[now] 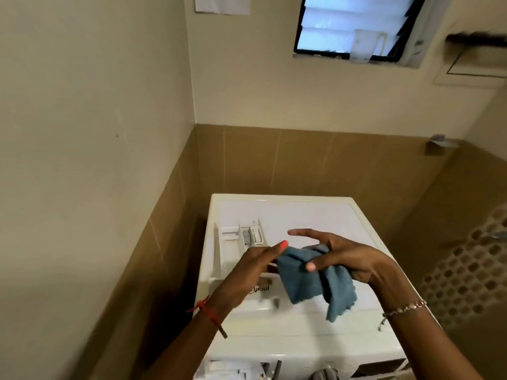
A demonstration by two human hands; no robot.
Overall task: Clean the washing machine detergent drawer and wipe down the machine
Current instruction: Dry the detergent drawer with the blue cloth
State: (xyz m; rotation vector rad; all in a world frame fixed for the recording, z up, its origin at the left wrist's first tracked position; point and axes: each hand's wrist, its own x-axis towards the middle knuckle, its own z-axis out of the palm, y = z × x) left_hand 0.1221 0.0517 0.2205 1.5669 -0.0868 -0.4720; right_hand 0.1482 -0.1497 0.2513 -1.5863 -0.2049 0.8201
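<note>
Subject: white top-surfaced washing machine (301,212) set in a corner between a cream-painted wall (96,105) and a band of brown wall tiles (315,160).

The white plastic detergent drawer (233,237) is out of its slot; it lies on the left part of the machine's top, its divided compartments facing up; its near end is hidden behind the left hand.

A blue-grey microfibre cloth (310,281) is held in the air above the front half of the machine top, between the two hands; its lower folds hang free.

Right hand (348,259): fingers gripping the cloth, the thumb pressed onto its upper face with the cloth bunched under the palm; the forefinger is held out straight, clear of the fabric; a beaded chain bracelet (406,308) sits on the wrist.

Left hand (255,267): motion-blurred; one digit with an orange-painted nail lies at the cloth's upper left corner; the remaining fingers are hidden, so it cannot be told whether they are clamped on the fabric or merely touching it; a red thread band (208,314) is tied at the wrist.

Partial brand lettering shows on the white surface just under the left hand.

Surroundings: black-framed louvre window (356,26) high on the far wall; white paper sheet (222,4) fixed left of it; pale perforated lattice screen (472,270) at far right.
</note>
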